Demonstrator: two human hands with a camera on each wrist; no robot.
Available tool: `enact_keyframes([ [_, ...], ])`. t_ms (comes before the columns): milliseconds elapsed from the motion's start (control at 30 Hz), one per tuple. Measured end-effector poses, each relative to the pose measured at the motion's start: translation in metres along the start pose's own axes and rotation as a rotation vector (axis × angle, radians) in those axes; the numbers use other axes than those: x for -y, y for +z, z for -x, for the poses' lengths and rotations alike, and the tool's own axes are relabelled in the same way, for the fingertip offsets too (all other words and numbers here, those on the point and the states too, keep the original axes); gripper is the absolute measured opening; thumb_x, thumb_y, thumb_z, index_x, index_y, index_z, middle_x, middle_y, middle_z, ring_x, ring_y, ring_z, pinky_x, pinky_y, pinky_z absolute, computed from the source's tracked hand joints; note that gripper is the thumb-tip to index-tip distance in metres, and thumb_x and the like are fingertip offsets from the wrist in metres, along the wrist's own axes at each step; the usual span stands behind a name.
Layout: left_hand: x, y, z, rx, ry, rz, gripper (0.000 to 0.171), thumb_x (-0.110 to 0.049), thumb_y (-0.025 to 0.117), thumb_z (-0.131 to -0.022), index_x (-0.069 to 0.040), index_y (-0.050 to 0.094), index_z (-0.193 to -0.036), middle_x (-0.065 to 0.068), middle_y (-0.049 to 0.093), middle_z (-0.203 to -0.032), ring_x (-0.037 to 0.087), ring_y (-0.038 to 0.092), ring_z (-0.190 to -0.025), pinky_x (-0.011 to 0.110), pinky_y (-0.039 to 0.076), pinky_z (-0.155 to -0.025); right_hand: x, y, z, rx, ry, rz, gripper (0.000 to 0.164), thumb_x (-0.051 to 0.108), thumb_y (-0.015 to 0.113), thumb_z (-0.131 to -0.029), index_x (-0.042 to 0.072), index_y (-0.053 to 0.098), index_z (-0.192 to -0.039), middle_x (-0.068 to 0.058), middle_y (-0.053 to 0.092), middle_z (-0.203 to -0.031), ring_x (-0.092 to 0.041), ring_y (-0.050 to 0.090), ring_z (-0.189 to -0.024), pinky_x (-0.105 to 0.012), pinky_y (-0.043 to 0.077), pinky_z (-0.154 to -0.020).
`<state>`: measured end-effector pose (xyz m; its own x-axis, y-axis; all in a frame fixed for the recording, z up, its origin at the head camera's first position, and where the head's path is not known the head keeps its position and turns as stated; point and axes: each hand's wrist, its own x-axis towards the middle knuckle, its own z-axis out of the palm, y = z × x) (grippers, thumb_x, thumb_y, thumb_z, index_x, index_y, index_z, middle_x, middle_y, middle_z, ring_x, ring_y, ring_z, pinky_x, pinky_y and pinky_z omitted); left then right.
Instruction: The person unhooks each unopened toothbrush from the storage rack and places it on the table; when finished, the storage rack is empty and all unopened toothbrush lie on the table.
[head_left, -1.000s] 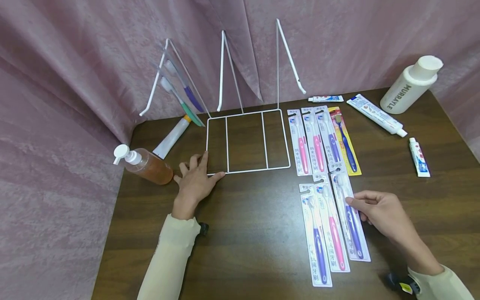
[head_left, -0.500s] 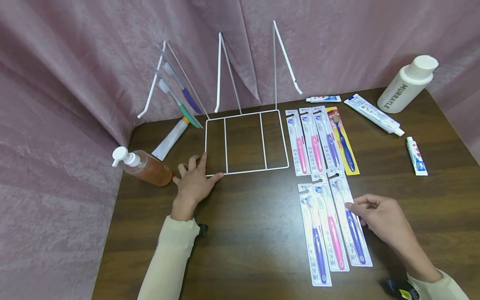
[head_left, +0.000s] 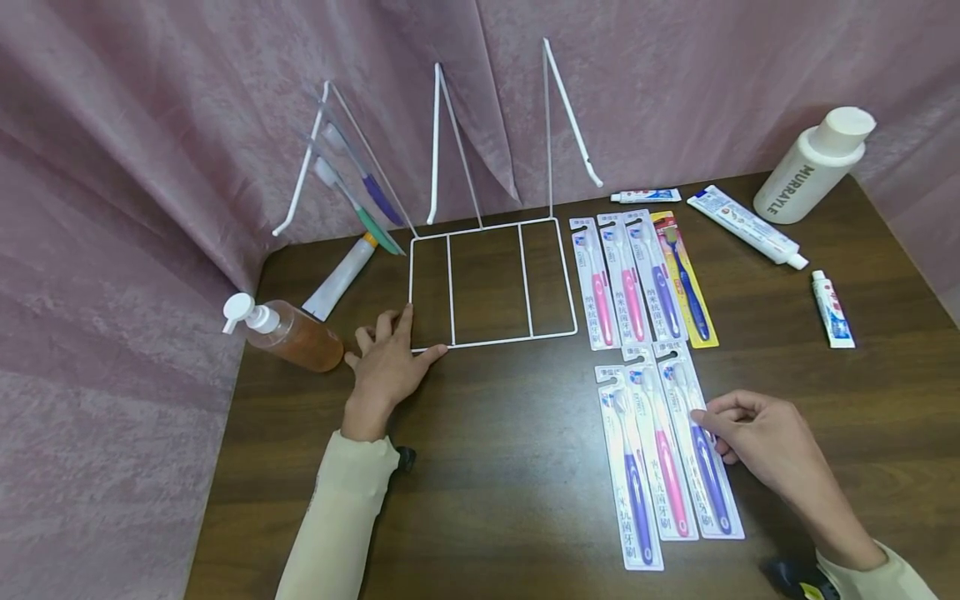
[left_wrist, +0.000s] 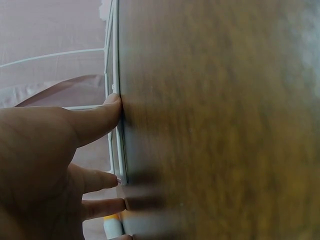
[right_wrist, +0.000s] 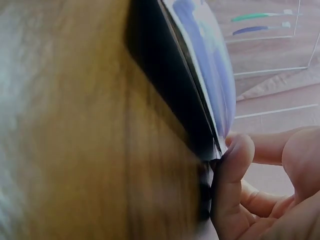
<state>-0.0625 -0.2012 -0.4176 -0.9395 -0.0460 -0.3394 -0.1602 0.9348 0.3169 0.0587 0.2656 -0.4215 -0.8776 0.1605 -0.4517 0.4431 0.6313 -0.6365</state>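
My left hand lies with fingers spread at the front left corner of a white wire rack. In the left wrist view its thumb touches the rack's wire. On the right, my right hand pinches the right edge of a packaged purple toothbrush. The right wrist view shows that pack held at its edge between thumb and finger, with a dark shadow under it. Left of it lie a packaged pink toothbrush and another packaged purple one.
Behind is a row of packaged toothbrushes, one on yellow card. Toothpaste tubes and a white bottle stand or lie right. Two toothbrushes hang left, near a tube and a pump bottle.
My right hand has drawn the packaged purple toothbrush slightly toward me, so its lower end reaches nearer the front. The left hand stays at the rack's corner.
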Motion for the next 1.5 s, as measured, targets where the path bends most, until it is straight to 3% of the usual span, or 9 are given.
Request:
enact_keyframes([
  [333,0.002,0.001,0.000,0.001,-0.006,-0.007,0.102,-0.063,0.068,-0.110,-0.017,0.018,-0.186,0.020,0.021,-0.186,0.057,0.021,-0.160,0.093,0.022,-0.124,-0.001,0.003,0.001,-0.018,-0.047,0.007,0.034,0.024,0.080,-0.109,-0.008,0.075,-0.118,-0.003,0.081,-0.083,-0.012,0.073,-0.065,-0.027,0.059,-0.058],
  [1033,0.004,0.002,0.002,0.000,-0.006,-0.003,0.101,-0.063,0.067,-0.110,-0.016,0.020,-0.185,0.021,0.022,-0.186,0.058,0.022,-0.159,0.096,0.019,-0.124,0.001,0.005,0.003,-0.019,-0.046,0.015,0.031,0.023,0.079,-0.109,-0.007,0.076,-0.115,-0.004,0.080,-0.082,-0.013,0.071,-0.065,-0.027,0.059,-0.057],
  [1133,0.004,0.001,0.002,0.002,-0.003,-0.002,0.100,-0.063,0.067,-0.111,-0.016,0.019,-0.185,0.021,0.022,-0.186,0.058,0.022,-0.159,0.096,0.018,-0.124,0.004,0.005,0.005,-0.050,-0.065,0.027,0.031,0.025,0.079,-0.109,-0.005,0.077,-0.114,-0.004,0.080,-0.082,-0.013,0.070,-0.065,-0.027,0.057,-0.057],
  [1300,0.002,0.000,0.001,0.003,0.005,-0.003,0.100,-0.063,0.067,-0.110,-0.017,0.019,-0.186,0.020,0.022,-0.186,0.057,0.022,-0.159,0.095,0.017,-0.126,0.019,0.005,0.006,-0.133,-0.141,0.032,0.030,0.028,0.080,-0.108,-0.002,0.082,-0.114,-0.005,0.080,-0.080,-0.013,0.067,-0.061,-0.027,0.052,-0.055],
  [1500,0.000,-0.002,0.000,-0.001,0.000,-0.007,0.100,-0.063,0.068,-0.110,-0.016,0.021,-0.185,0.021,0.023,-0.186,0.060,0.021,-0.161,0.097,0.012,-0.126,0.061,0.009,-0.008,-0.136,-0.279,-0.007,0.034,0.030,0.085,-0.106,0.002,0.088,-0.124,-0.008,0.083,-0.077,-0.014,0.070,-0.057,-0.027,0.046,-0.049],
])
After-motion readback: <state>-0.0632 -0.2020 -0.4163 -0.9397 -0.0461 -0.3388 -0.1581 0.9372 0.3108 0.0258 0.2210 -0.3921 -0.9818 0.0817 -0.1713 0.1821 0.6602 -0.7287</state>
